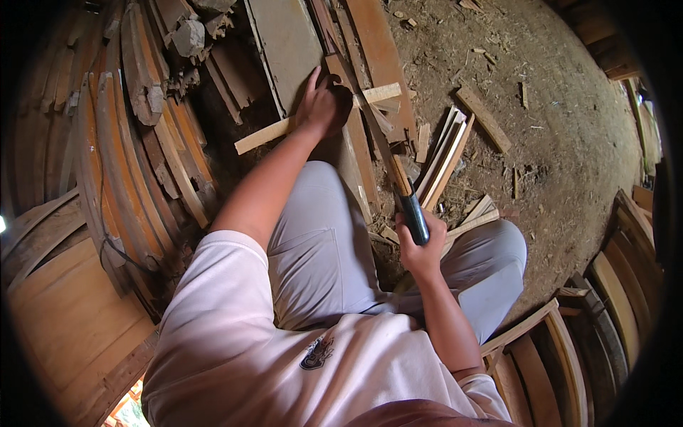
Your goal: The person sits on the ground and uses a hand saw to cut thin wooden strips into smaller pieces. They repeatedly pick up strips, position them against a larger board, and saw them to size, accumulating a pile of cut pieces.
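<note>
A pale wooden strip [265,135] lies crosswise over long boards in front of me. My left hand [326,107] is closed over the strip's middle, one finger stretched forward onto a grey board [288,53]. Most of the grip is hidden under the hand. My right hand [422,245] is wrapped round the dark handle of a long-bladed hand tool [384,151]. Its narrow blade slants away to the upper left and meets the strip just right of my left hand. Whether it is a machete or a saw, I cannot tell.
An orange-brown board [384,64] lies beside the grey one. Narrow offcuts [445,153] and a loose plank [484,119] lie on the dirt floor [562,142]. Stacked old timber [114,142] rises at the left, and wooden frames [544,356] stand at the lower right.
</note>
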{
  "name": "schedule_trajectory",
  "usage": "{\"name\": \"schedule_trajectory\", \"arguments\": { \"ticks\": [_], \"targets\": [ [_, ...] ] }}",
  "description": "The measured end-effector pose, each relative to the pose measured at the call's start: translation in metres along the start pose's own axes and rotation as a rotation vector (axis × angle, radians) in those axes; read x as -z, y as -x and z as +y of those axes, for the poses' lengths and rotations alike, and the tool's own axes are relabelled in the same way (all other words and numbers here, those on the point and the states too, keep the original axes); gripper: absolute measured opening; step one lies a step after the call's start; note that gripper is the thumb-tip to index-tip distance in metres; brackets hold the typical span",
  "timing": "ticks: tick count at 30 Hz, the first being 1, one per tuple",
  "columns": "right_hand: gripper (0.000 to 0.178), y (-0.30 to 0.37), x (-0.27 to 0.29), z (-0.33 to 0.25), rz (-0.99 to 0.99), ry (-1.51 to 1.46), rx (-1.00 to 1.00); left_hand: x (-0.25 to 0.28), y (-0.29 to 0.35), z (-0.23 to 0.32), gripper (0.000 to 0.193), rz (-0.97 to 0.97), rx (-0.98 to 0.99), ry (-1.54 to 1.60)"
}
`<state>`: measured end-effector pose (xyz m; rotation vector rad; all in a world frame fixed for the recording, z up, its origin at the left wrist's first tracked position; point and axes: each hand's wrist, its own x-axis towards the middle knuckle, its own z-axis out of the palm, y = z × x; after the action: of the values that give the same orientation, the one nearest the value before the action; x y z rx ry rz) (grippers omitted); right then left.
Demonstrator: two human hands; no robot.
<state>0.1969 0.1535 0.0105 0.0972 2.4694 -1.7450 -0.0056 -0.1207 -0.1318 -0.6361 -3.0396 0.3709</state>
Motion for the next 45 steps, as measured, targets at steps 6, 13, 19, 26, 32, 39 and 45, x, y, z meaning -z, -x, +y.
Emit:
{"name": "schedule_trajectory", "arguments": {
  "ticks": [6,13,19,26,32,39,45],
  "targets": [
    [0.009,0.004,0.003,0.001,0.046,0.017,-0.006,0.017,0.0,0.008,0.03,0.059,0.002,0.144],
    [0.009,0.013,0.011,-0.008,-0.003,-0.006,-0.093,-0.017,-0.004,0.001,0.03,0.052,0.069,0.045],
    [0.012,0.024,0.016,-0.009,0.019,0.018,-0.079,0.015,-0.001,0.008,0.03,0.093,0.081,0.069],
    [0.013,0.03,0.019,-0.023,-0.018,-0.007,-0.126,0.01,-0.003,0.0,0.027,-0.01,0.022,0.018],
    [0.006,0.002,-0.002,-0.002,-0.028,0.035,-0.089,0.018,-0.005,0.011,0.028,0.34,0.006,0.336],
    [0.005,0.035,0.018,-0.019,0.004,-0.005,-0.212,0.027,-0.005,0.009,0.026,0.027,0.009,0.1],
    [0.007,0.008,0.003,-0.018,-0.061,0.004,-0.174,0.028,-0.008,0.014,0.018,0.177,0.051,0.371]
  ]
}}
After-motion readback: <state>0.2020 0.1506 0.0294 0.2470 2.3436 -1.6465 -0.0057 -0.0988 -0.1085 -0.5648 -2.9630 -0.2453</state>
